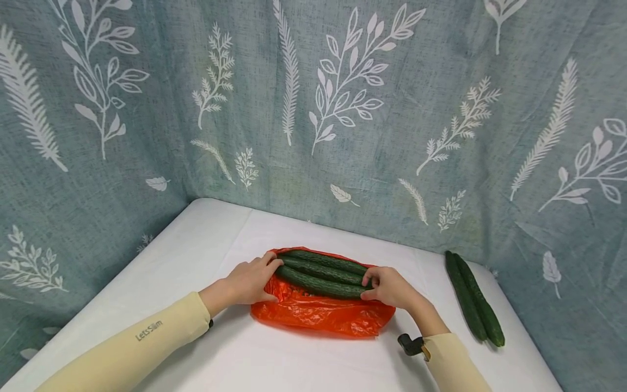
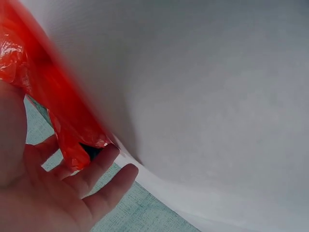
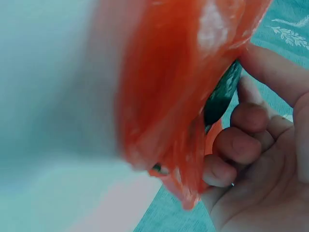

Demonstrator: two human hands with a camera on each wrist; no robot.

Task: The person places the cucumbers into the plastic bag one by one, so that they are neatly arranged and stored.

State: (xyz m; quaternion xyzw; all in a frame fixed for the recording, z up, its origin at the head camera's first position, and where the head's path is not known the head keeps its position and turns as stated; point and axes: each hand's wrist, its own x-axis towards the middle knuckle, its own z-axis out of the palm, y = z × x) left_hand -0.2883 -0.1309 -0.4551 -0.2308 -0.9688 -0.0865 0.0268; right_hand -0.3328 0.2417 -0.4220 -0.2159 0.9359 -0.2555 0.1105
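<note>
Orange plastic, thin and crinkled, is what both my hands are working at: the bag [image 1: 318, 313] lies flat on the white worktop [image 1: 220, 348] with three cucumbers [image 1: 320, 272] resting on it, side by side. Their long axis runs straight from my left hand [image 1: 250, 280] across to my right hand [image 1: 389, 287], so each hand sits at one end of the bundle, about equally near. My left hand has its fingers only loosely bent around the bag's edge and the cucumber ends, and the left wrist view shows the fingers fairly straight against the plastic. My right hand is curled, fingers and thumb pinching the bag's edge together with the tip of a cucumber, which the right wrist view shows dark green between fingers and plastic. Well out beyond my right hand, two more cucumbers [image 1: 474, 299] lie together on the worktop, angled away from the bag, close to the leaf-printed cloth [image 1: 313, 109] behind.
</note>
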